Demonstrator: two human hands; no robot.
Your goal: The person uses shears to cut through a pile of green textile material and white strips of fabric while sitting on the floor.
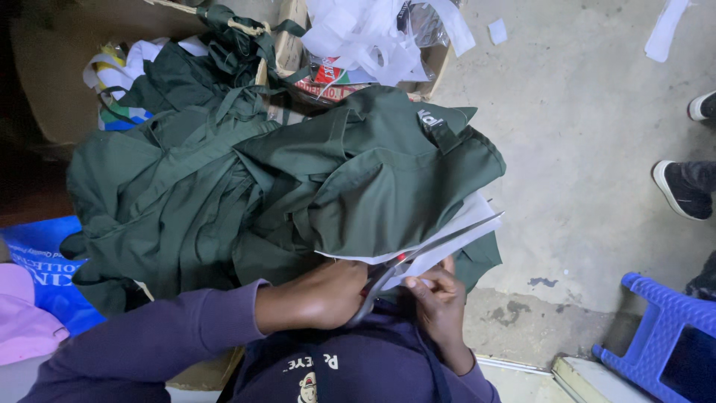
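My left hand (pixel 321 295) is closed around the handles of a pair of scissors (pixel 418 257), whose long blades point up and to the right along the edge of a white sheet (pixel 462 227). My right hand (pixel 440 306) pinches the near edge of that white sheet just beside the blades. The sheet lies under a dark green garment (pixel 380 179) that tops a pile on my lap. The purple sleeves of both my arms show at the bottom.
More dark green garments (pixel 171 201) are heaped to the left. A cardboard box (pixel 436 71) with white scraps stands behind. A blue plastic stool (pixel 664 336) is at the lower right, another person's shoes (pixel 682 186) at the right, a blue bag (pixel 45 269) at the left.
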